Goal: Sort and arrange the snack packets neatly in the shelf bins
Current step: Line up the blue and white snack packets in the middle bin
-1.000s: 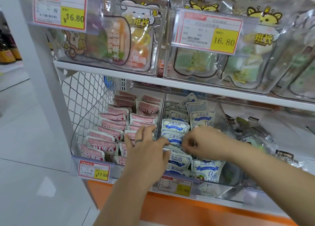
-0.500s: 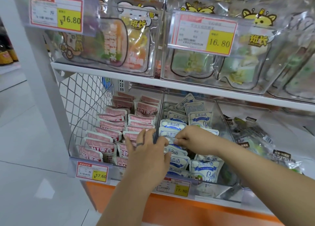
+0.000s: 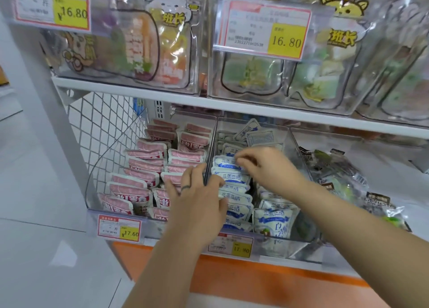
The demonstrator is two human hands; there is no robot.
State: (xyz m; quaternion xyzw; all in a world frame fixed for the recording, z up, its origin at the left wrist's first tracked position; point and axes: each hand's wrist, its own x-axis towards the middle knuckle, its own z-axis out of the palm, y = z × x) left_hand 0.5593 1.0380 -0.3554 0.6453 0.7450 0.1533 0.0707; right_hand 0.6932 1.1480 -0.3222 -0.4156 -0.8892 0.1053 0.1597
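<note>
Several blue-and-white snack packets (image 3: 234,179) stand in rows inside the clear middle bin (image 3: 299,150) on the lower shelf. My left hand (image 3: 199,201) lies over the divider between the pink and blue bins, fingers spread, touching the front blue packets. My right hand (image 3: 267,168) reaches further back in the same bin, fingers curled and pinching the top of a blue packet (image 3: 224,161). Pink packets (image 3: 144,166) fill the left bin in tidy rows.
A wire mesh panel (image 3: 104,131) closes the shelf's left end. Dark and green packets (image 3: 336,168) lie loose in the right bin. Clear bins of large pouches (image 3: 139,45) sit on the upper shelf. Price tags (image 3: 119,227) hang along the front edge.
My right hand has moved back, deeper into the blue bin, onto a packet further up the row. My left hand has stayed over the divider.
</note>
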